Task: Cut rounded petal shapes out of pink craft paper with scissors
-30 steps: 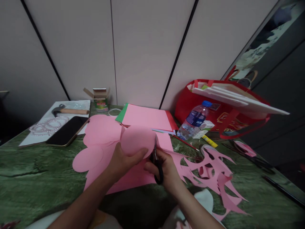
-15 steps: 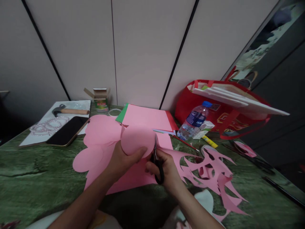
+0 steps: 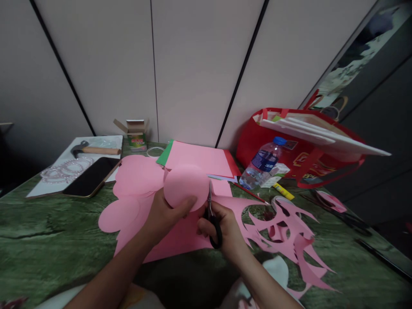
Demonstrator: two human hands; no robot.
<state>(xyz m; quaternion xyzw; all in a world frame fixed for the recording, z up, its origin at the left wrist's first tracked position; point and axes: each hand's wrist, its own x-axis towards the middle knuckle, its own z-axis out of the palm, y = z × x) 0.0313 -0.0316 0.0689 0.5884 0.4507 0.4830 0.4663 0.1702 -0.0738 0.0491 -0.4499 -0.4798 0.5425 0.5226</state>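
My left hand (image 3: 169, 214) pinches a round pink paper piece (image 3: 186, 186) by its lower edge, thumb on top. My right hand (image 3: 222, 225) grips black-handled scissors (image 3: 215, 231), their blades pointing up along the right edge of the round piece. Whether the blades are fully closed I cannot tell. Under both hands lies a large pink sheet (image 3: 170, 246). Rounded pink cutouts (image 3: 119, 214) are spread to the left of my left hand. Curved pink paper scraps (image 3: 289, 238) trail off to the right of the scissors.
A hammer (image 3: 99, 150), beads (image 3: 67, 169) and a phone (image 3: 93, 177) lie at the left. Behind my hands are a small open box (image 3: 137, 139) and stacked coloured paper (image 3: 199, 159). A water bottle (image 3: 262, 163), glue stick (image 3: 283, 191) and red bag (image 3: 289, 156) stand or lie right.
The round paper in my left hand has tilted and shifted very slightly. My right hand and the scissors are almost in the same place.
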